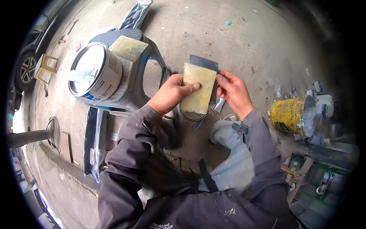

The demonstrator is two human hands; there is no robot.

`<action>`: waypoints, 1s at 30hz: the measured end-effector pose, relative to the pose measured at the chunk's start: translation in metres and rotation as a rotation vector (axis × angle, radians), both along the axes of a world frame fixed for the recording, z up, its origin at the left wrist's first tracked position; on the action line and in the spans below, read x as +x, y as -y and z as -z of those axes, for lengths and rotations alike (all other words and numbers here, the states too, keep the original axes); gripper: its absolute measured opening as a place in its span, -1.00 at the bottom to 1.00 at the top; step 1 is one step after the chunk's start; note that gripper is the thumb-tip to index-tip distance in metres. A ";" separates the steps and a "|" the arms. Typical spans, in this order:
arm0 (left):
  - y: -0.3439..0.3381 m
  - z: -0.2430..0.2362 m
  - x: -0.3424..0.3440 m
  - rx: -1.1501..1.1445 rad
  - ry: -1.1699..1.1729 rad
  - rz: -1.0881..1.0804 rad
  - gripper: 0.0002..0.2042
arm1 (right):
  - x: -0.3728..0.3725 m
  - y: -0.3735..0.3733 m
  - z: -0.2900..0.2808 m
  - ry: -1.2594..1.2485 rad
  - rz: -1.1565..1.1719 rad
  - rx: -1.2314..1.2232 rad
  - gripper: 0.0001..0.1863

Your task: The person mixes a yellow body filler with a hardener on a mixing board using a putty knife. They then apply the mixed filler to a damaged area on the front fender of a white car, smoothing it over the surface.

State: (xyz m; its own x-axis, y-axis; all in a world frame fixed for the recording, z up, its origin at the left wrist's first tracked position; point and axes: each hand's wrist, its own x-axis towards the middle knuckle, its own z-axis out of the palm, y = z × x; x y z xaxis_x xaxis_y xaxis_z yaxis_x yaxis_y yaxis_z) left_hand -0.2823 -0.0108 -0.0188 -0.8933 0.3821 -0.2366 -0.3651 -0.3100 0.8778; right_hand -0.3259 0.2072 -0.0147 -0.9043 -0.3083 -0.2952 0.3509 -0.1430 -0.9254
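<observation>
We have a flat putty scraper (pixel 198 89) coated in yellowish filler, held up in front of our chest above the concrete floor (pixel 236 42), with a second dark blade (pixel 204 62) showing just behind its top edge; we judge both thin, light, stiff and springy, smeary where coated, so best gripped by the clean edges. Our left hand (pixel 171 93) is closed on the scraper's left edge, thumb lying across its face, while our right hand (pixel 233 91) pinches the right edge with narrow fingers. To our left, an opened tin of filler (pixel 95 72) sits on a grey plastic stool (pixel 150 68), another smeared square (pixel 128 47) beside it, and a stained yellow bucket (pixel 293 114) lies to the right.
</observation>
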 end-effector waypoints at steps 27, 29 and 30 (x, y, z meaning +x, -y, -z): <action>0.023 0.012 -0.038 -0.027 -0.044 -0.377 -0.69 | -0.012 0.030 0.238 -0.087 -0.210 1.398 -0.67; 0.022 0.011 -0.038 0.004 -0.039 -0.368 -0.71 | -0.028 0.003 0.237 -0.113 -0.360 1.255 -0.63; 0.024 0.014 -0.038 -0.001 -0.047 -0.370 -0.71 | -0.033 -0.008 0.230 0.072 -0.322 1.050 -0.64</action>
